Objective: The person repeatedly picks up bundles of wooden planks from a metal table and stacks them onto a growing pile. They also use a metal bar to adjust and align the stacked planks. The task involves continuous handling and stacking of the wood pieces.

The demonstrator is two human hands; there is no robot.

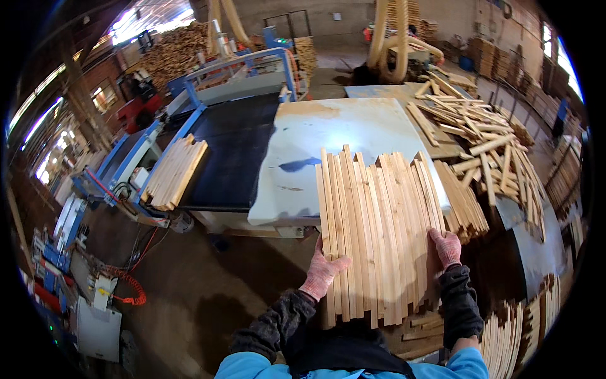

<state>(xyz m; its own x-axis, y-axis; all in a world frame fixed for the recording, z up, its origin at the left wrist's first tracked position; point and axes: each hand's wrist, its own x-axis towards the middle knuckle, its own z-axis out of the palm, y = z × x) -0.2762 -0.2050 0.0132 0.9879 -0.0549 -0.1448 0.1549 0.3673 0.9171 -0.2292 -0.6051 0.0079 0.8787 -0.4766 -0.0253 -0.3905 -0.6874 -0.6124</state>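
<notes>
A wide bundle of narrow wooden strips [372, 234] is squeezed edge to edge between my two gloved hands. My left hand [324, 270] presses its left side, with the thumb lying over the top of the strips. On the right side my right hand [445, 246] grips the outer strip, fingers partly hidden behind it. The far ends of the strips are uneven and overlap the near edge of the pale tabletop [353, 126]. The near ends hang close to my body.
Left of the tabletop runs a black conveyor belt [230, 151] in a blue frame, with a stack of strips [175, 172] on its far-left edge. To the right lie a strip stack [461, 205] and a heap of loose sticks [489, 136]. More upright strips [505, 338] stand at lower right.
</notes>
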